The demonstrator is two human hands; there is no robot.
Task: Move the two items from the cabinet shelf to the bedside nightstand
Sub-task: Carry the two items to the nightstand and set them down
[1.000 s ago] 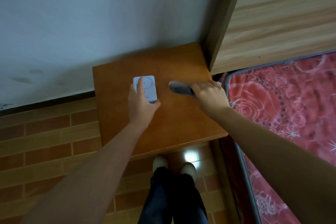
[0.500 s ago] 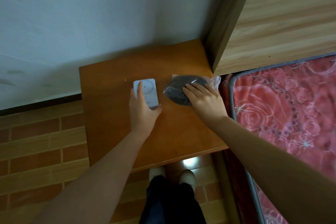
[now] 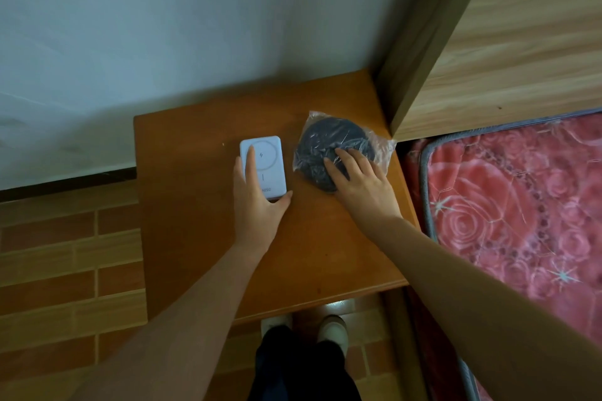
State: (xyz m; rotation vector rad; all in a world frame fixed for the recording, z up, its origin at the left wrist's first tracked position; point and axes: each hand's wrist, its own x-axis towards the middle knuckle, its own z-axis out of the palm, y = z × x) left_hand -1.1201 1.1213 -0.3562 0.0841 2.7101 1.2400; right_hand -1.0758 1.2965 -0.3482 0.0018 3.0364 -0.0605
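I have both items down on the orange-brown wooden bedside table (image 3: 202, 238). My left hand (image 3: 257, 205) lies flat on the white rectangular power bank (image 3: 265, 166), forefinger stretched along its top and thumb at its near corner — fingers spread, resting on it, not clamped round it. My right hand (image 3: 361, 182) rests with fingers loosely apart on the dark round coil in a clear plastic bag (image 3: 332, 146), pressing it to the wood.

The risk I see is in lifting off: the crinkly bag could cling to my fingers and drag toward the right edge, where its loose corner already lies close to the gap beside the pink rose-patterned mattress (image 3: 521, 221). The power bank is smooth and could skid if I pull back sideways.

Room is good to the left and toward me; the light wooden headboard panel (image 3: 505, 58) crowds the far right corner — I would lift straight up.
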